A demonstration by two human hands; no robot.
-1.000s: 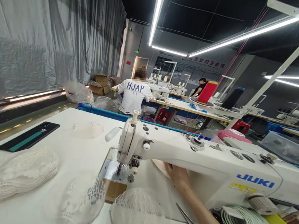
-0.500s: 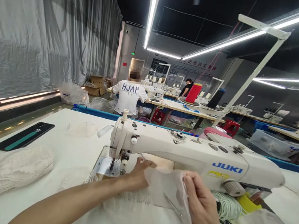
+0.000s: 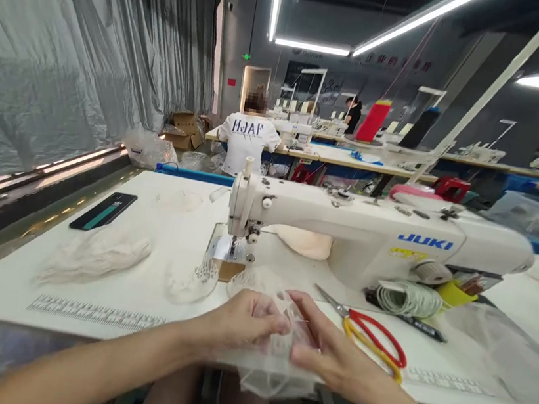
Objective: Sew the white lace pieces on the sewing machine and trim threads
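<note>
Both hands grip a piece of sheer white fabric at the table's front edge, its lower part hanging over the side. My left hand pinches it between thumb and fingers. From the other side, my right hand is closed on the same fabric, close to the left. Just behind them stands a white sewing machine, its needle area up and left of my hands. Scissors with red and yellow handles lie right of my right hand. Lace pieces rest left of my left hand.
A pile of white lace and a dark case with a green stripe lie on the left of the table. Pale cord and a yellow holder sit under the machine's right end. A person in a white shirt sits ahead.
My hands have come back from beside the machine to the table's front edge, closer together, bringing the sheer fabric. The scissors, partly covered before, now show fully. The view has tilted downward.
</note>
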